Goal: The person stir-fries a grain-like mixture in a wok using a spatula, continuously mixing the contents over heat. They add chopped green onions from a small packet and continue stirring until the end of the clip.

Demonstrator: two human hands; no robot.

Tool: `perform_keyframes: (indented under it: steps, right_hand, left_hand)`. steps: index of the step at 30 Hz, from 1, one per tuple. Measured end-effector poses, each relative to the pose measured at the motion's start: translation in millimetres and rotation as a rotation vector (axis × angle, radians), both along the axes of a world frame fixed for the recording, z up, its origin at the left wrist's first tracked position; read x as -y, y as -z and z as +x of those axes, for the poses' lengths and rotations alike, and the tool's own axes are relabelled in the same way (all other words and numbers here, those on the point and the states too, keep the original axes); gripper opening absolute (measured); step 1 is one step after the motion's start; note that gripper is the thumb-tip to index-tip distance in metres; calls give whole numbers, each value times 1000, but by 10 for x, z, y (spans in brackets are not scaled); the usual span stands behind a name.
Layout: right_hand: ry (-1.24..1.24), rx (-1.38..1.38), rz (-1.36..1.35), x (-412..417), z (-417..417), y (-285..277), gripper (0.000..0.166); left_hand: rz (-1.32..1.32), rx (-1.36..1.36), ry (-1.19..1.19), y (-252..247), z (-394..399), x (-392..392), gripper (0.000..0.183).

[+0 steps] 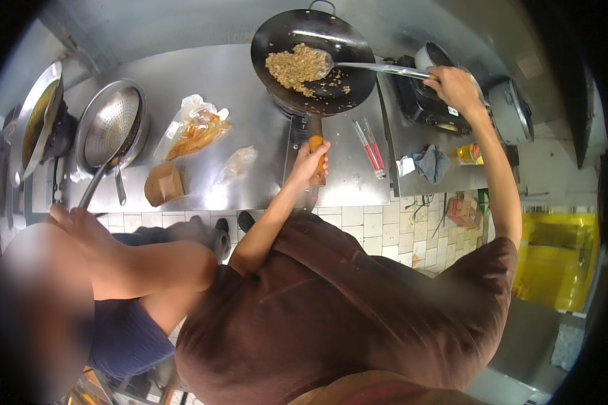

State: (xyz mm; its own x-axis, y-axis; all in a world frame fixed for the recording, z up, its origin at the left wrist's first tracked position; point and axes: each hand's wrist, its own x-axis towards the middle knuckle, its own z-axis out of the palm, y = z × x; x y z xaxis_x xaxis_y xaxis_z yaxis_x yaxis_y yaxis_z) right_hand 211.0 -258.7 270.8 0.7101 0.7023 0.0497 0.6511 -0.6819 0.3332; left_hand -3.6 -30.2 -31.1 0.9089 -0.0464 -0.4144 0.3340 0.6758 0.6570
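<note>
My left hand (311,164) grips the wooden handle (315,144) of a black wok (352,43), which sits over a portable stove (298,136). In my right hand (451,87) is the far end of a long metal wok spatula (380,67). Its blade lies inside the wok, against the right side of a heap of brown fried grains (295,66), possibly fried rice. Loose bits are scattered over the wok's surface to the right of the heap and below it.
Left on the steel counter (197,190) are a perforated strainer (112,124), a food-stained plastic bag (198,129) and a cardboard box (164,185). A co-worker's hand (83,225) holds the strainer's handle. Red-handled tools (371,147), a grey cloth (430,164) and a black stove (430,111) are right.
</note>
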Motion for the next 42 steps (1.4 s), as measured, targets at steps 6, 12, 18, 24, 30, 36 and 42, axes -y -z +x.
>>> perform_keyframes:
  steps: [6,12,18,24,30,36,42]
  right_hand:
    - [-103,59,-67,-247,-38,-553,29]
    - [-107,-81,-42,-473,-25,-142,29]
    - [35,-23,-170,-400,-2,-468,26]
    - [-10,-90,37,-443,75,-215,30]
    - [37,-205,-105,-444,33,-208,24]
    - [141,-79,-155,-58,-382,-872,26]
    - [190,-45,-185,-9,-297,-333,24]
  left_hand:
    - [5,21,-24,-40,-34,-23,26]
    - [-7,24,-11,-51,-25,-38,24]
    - [41,30,19,-32,-29,-39,29]
    - [2,22,-29,-27,-5,-38,26]
    - [-17,19,-28,-66,-16,-36,25]
    - [-16,4,-16,-22,-25,-29,25]
    - [-31,4,-23,3,-4,-27,25]
